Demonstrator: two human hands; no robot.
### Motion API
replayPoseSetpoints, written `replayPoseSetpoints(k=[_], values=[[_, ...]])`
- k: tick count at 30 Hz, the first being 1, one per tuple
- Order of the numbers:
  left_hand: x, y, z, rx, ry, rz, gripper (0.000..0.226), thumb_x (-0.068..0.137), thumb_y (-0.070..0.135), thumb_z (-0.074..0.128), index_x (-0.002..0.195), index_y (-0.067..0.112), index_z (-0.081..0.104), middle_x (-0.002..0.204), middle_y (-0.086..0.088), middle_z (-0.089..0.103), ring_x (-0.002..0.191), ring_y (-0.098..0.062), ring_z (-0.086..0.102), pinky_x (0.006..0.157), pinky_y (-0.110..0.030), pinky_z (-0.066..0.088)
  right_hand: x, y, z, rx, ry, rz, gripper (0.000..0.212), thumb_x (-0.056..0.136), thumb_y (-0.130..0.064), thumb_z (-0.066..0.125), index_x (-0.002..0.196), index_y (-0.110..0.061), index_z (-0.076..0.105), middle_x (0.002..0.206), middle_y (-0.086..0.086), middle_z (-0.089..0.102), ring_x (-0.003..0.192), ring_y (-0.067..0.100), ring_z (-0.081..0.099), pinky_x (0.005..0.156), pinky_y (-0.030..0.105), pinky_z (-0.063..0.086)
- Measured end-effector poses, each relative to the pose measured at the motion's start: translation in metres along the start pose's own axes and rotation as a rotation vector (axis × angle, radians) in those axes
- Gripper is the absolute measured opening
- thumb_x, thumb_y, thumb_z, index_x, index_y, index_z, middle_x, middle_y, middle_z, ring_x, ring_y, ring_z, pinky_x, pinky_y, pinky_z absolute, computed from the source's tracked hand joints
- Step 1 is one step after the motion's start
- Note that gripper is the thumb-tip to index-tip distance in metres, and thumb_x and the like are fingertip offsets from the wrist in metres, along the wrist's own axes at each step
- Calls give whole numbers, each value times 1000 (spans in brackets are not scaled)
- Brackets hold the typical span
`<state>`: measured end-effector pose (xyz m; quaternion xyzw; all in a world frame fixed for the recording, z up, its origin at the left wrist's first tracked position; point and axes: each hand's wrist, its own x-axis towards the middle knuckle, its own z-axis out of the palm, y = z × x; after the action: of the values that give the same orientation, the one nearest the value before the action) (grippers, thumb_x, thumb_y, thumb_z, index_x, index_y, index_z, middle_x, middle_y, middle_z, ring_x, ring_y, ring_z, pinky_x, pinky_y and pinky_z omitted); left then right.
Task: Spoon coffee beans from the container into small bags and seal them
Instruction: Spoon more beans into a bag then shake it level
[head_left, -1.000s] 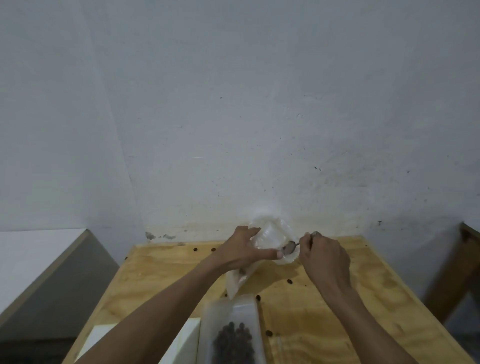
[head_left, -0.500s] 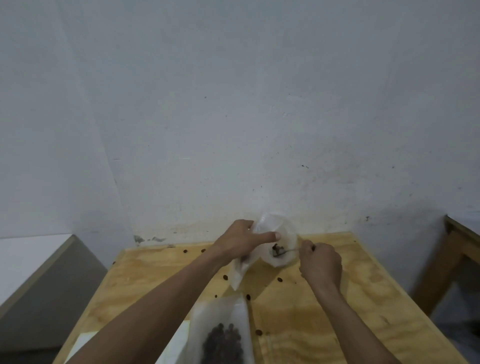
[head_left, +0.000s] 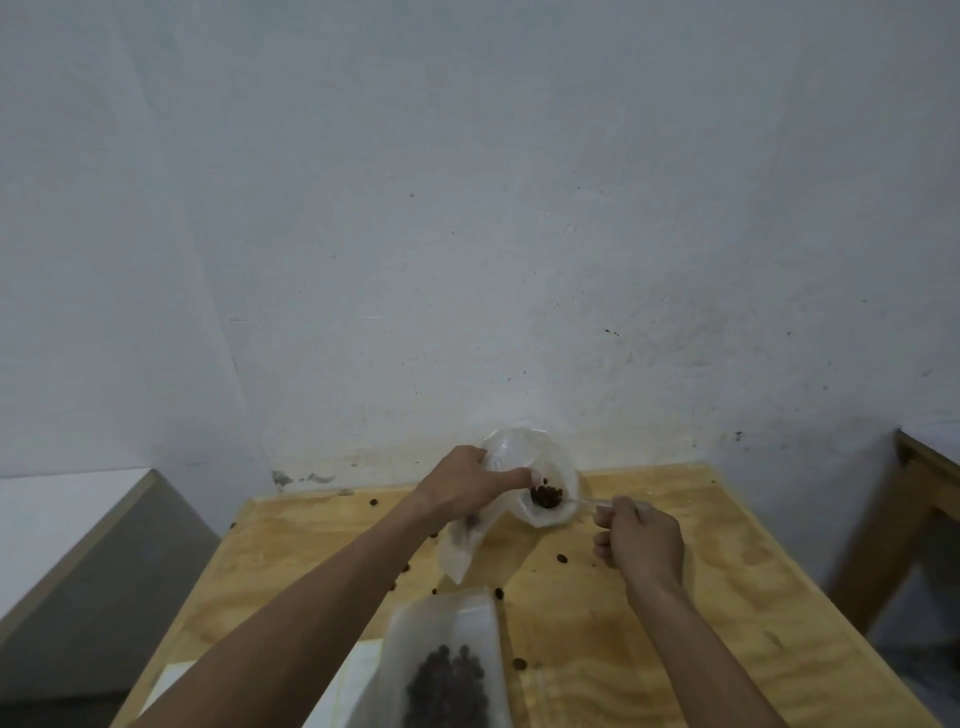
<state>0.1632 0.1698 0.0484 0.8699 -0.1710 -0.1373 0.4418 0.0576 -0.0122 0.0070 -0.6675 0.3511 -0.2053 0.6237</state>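
My left hand grips a clear plastic bag above the wooden table, with the thumb holding its mouth wide. My right hand pinches the handle of a small spoon. The spoon's bowl sits inside the bag's mouth, loaded with dark coffee beans. Near the front edge lies another translucent bag with a heap of beans inside it.
Several loose beans are scattered over the table. A white flat object lies at the front left under my left forearm. A grey-white counter stands to the left, a wooden frame to the right, the wall close behind.
The spoon has gone deeper into the bag's mouth, and beans now show in it. My right hand has drawn back to the right along the handle.
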Motion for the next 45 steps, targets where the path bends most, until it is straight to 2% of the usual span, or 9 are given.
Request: replayPoseSetpoints(k=[3, 6, 12, 18, 22, 26, 29, 33, 45], values=[[2, -3, -4, -37, 16, -32, 77, 65, 71, 77, 96, 1, 73, 81, -6, 65, 73, -22, 65, 70, -35, 51, -1, -4, -7, 36, 8, -26, 32, 104, -17, 52, 83, -3, 72, 78, 12, 74, 52, 21, 61, 47, 27, 50], [-1, -5, -9, -39, -59, -39, 71, 67, 68, 80, 112, 14, 74, 107, -3, 73, 98, -21, 70, 93, -41, 56, 0, -13, -15, 59, 1, -38, 30, 102, -15, 54, 81, -4, 72, 77, 13, 74, 52, 21, 60, 51, 31, 52], [-5, -14, -17, -16, -142, -37, 93, 61, 68, 85, 140, 26, 58, 136, 7, 61, 121, -19, 59, 107, -42, 49, 4, -45, -24, 48, -14, -93, 29, 98, -16, 56, 79, -3, 75, 74, 10, 74, 52, 21, 61, 53, 33, 51], [-11, -8, -17, 5, -190, -13, 91, 75, 53, 85, 151, 23, 45, 135, 14, 42, 129, -15, 44, 103, -33, 37, -3, -72, -17, -73, -159, -269, 31, 99, -18, 55, 80, -3, 75, 68, 5, 73, 47, 16, 61, 50, 30, 52], [-15, -8, -19, 24, -187, -49, 101, 65, 66, 85, 149, 27, 47, 143, 15, 46, 135, -19, 46, 111, -39, 39, -5, -74, -13, -262, -76, -613, 38, 104, -23, 52, 77, -7, 74, 61, 5, 69, 48, 23, 64, 47, 34, 53], [-13, -12, -18, -26, -162, -60, 116, 50, 82, 83, 149, 34, 48, 149, 6, 54, 132, -23, 54, 112, -50, 44, -3, -58, -14, -703, 30, -854, 42, 105, -26, 47, 71, -9, 64, 50, -4, 48, 43, 17, 46, 41, 27, 28], [-13, -12, -16, -69, -167, -50, 115, 48, 81, 85, 148, 36, 50, 148, 5, 57, 131, -23, 56, 112, -51, 45, -8, -39, -11, -921, 19, -822, 43, 104, -29, 43, 65, -16, 53, 52, -7, 43, 49, 18, 47, 44, 26, 25], [-17, -5, -8, -69, -205, -7, 99, 57, 74, 84, 144, 35, 55, 137, 7, 64, 123, -18, 61, 109, -45, 49, -9, -33, -6, -715, 12, -667, 50, 101, -23, 48, 52, -15, 41, 46, 0, 41, 42, 17, 40, 42, 26, 23], [0, 1, 7, 33, -232, -121, 82, 53, 74, 82, 119, 29, 72, 116, 4, 71, 108, -20, 67, 101, -41, 54, -14, -25, 2, -856, 61, -809, 39, 107, -28, 40, 78, -12, 61, 68, 2, 61, 61, 25, 59, 54, 32, 37]])
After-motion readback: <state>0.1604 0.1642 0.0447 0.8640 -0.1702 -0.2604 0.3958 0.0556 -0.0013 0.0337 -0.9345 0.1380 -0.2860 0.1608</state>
